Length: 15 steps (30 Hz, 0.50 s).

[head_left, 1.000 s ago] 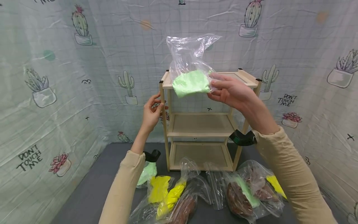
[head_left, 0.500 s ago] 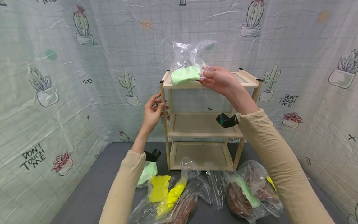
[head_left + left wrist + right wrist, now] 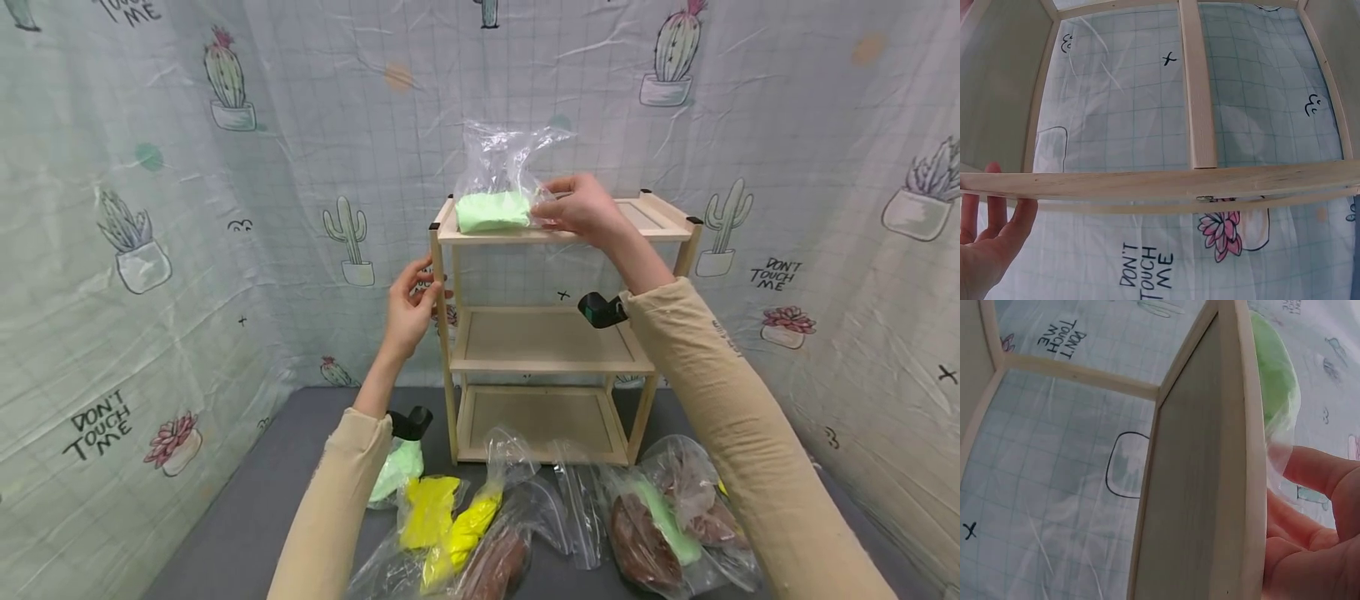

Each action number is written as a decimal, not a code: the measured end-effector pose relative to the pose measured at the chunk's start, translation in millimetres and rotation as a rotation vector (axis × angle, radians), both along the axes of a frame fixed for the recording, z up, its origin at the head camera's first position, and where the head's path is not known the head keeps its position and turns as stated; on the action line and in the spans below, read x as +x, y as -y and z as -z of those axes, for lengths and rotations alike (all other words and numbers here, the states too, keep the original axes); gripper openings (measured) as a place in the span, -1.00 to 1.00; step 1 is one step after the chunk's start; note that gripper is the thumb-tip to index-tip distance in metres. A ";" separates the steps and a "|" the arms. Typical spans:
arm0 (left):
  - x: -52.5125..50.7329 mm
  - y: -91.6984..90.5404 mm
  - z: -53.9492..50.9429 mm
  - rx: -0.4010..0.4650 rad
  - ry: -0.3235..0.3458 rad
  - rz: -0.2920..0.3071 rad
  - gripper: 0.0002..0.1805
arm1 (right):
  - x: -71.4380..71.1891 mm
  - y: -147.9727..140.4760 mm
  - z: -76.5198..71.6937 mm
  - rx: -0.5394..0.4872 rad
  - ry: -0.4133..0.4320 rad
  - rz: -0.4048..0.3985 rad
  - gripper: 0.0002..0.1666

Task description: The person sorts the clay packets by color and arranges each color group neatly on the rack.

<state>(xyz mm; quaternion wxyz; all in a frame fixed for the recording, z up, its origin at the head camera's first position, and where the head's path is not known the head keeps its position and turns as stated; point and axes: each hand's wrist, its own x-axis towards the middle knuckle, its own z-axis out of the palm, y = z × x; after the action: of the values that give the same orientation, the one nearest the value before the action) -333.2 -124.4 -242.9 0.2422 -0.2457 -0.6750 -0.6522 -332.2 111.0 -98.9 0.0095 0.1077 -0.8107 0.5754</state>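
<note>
A clear plastic bag with a light green soft lump (image 3: 492, 212) in it sits at the left of the top board of a wooden shelf rack (image 3: 551, 367). My right hand (image 3: 581, 208) pinches the bag's right side between thumb and fingers. In the right wrist view, the green lump (image 3: 1277, 372) shows past the board's edge, with my right hand's thumb and fingers (image 3: 1319, 465) on the clear film. My left hand (image 3: 411, 308) holds the rack's front left post, fingers curled around it. The left wrist view shows those fingers (image 3: 999, 219) at the post (image 3: 1104, 185).
In front of the rack, several clear bags lie on the dark table (image 3: 225, 517): yellow lumps (image 3: 429, 510), brown ones (image 3: 642, 540) and green ones (image 3: 399, 469). A flat zip bag (image 3: 579, 508) lies among them. A cactus-print curtain (image 3: 360, 100) surrounds the table.
My right hand has moved left and away from me, bringing the bag with the green lump down onto the top board. The left hand has stayed on the post.
</note>
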 end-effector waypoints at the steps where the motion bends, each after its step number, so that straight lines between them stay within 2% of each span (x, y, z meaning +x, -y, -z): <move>1: 0.6 0.7 0.7 0.004 0.003 0.001 -0.56 | 0.7 0.2 0.4 0.020 0.002 0.003 -0.33; 4: 2.9 2.5 1.9 0.009 0.010 0.005 -0.56 | 3.3 0.4 0.7 0.018 0.025 0.003 -0.32; 7: 5.3 3.8 2.2 0.013 0.015 0.009 -0.56 | 6.1 0.0 0.0 -0.035 0.051 -0.004 -0.39; 9: 6.9 4.6 1.6 0.010 0.015 0.010 -0.56 | 7.7 -0.5 -1.1 -0.034 0.057 -0.003 -0.44; 15: 9.7 8.1 -0.9 0.010 0.002 0.025 -0.56 | 12.4 -0.8 -5.2 0.142 0.032 0.029 -0.58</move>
<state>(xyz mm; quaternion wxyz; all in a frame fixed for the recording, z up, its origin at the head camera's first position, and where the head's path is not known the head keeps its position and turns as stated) -323.4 -132.6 -242.0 0.2345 -0.2520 -0.6690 -0.6587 -319.8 111.8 -93.7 -0.0027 0.0870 -0.8511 0.5178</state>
